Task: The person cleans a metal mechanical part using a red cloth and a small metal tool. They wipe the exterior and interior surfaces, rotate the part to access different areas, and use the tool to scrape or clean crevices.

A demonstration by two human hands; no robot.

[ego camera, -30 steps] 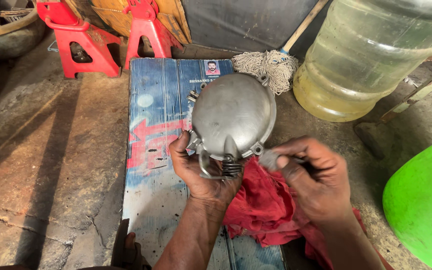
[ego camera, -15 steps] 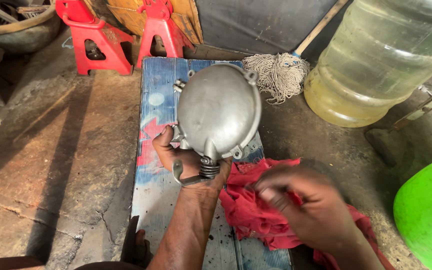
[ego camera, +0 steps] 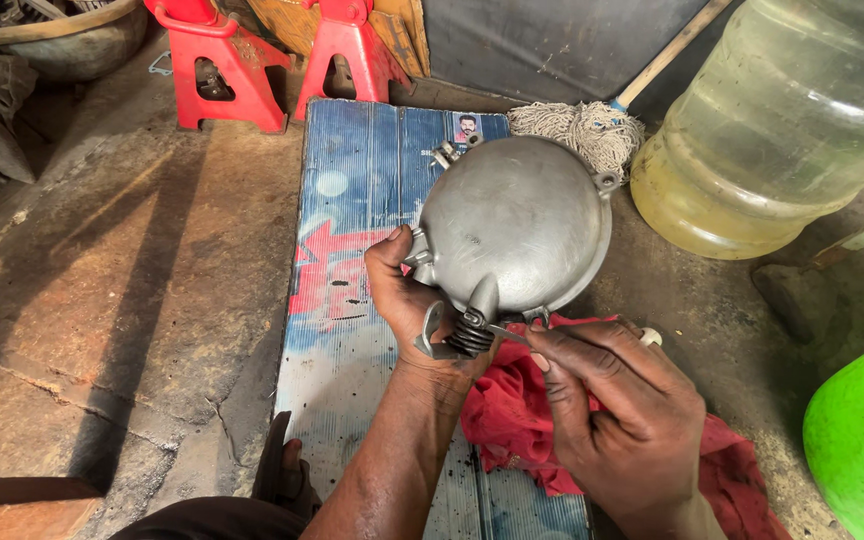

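My left hand [ego camera: 407, 305] grips a round grey metal engine cover [ego camera: 517, 225] by its lower edge, holding it up over a blue corrugated board [ego camera: 352, 290]. A coiled spring and a small lever [ego camera: 452, 335] stick out at the cover's bottom, by my left thumb. My right hand [ego camera: 617, 415] pinches a thin metal tool [ego camera: 507, 332] whose tip touches the spring area. A red rag [ego camera: 517, 415] lies on the board under my right hand.
Two red jack stands [ego camera: 272, 55] stand at the back. A mop head [ego camera: 577, 130] with its handle lies behind the cover. A large clear water jug [ego camera: 782, 130] sits at right, a green plastic object [ego camera: 862, 440] at the lower right. Cracked concrete floor [ego camera: 122, 300] spreads left.
My right hand has come back up from the rag to the spring with a thin tool. The cover has tilted and shifted slightly right in my left hand.
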